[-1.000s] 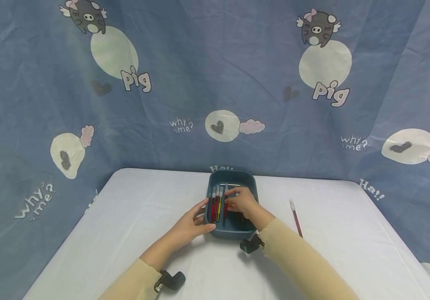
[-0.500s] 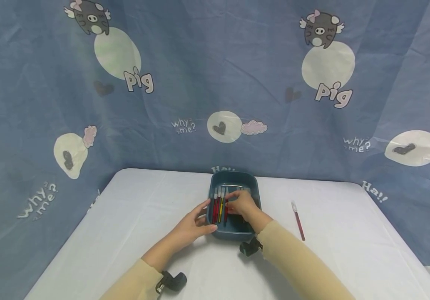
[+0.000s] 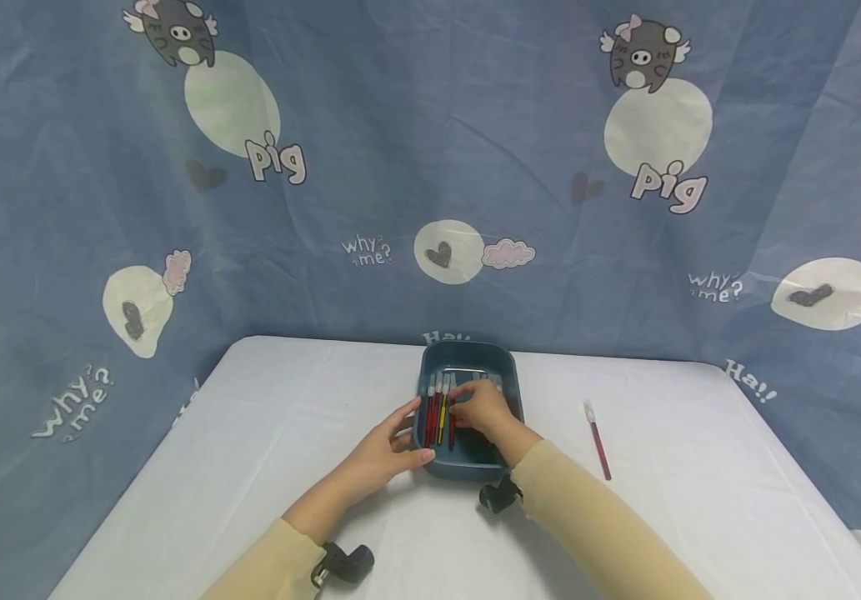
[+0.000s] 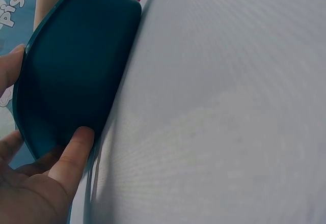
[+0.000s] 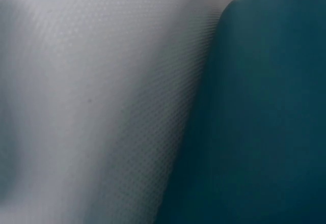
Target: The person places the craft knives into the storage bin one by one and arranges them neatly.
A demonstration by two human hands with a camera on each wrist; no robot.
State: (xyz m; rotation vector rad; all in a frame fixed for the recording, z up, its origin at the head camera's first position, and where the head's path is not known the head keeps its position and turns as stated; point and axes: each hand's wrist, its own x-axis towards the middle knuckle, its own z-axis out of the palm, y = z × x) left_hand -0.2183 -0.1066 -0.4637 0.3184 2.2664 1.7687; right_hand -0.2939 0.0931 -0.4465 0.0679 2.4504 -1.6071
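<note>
A dark teal bin (image 3: 468,471) stands on the table with several pens inside. Along its left side lie red pens (image 3: 430,421) and a yellow pen (image 3: 442,417), all with pale caps at the far end. My left hand (image 3: 379,454) rests at the bin's left front corner, fingers at the left rim and thumb against the front. In the left wrist view its thumb presses the bin's outer wall (image 4: 76,56). Reaching into the bin, my right hand (image 3: 486,408) pinches a red pen (image 3: 452,435) beside the yellow one. More pale caps (image 3: 488,379) show behind this hand.
One red pen (image 3: 598,442) with a pale cap lies on the white tabletop (image 3: 685,467) right of the bin. Behind the table hangs a blue printed cloth (image 3: 370,183). A dark wrist camera (image 3: 501,493) on the right wrist sits close to the bin's front.
The head view has shifted slightly. Both hands stay at the bin, and the right fingers have barely moved with the red pen.
</note>
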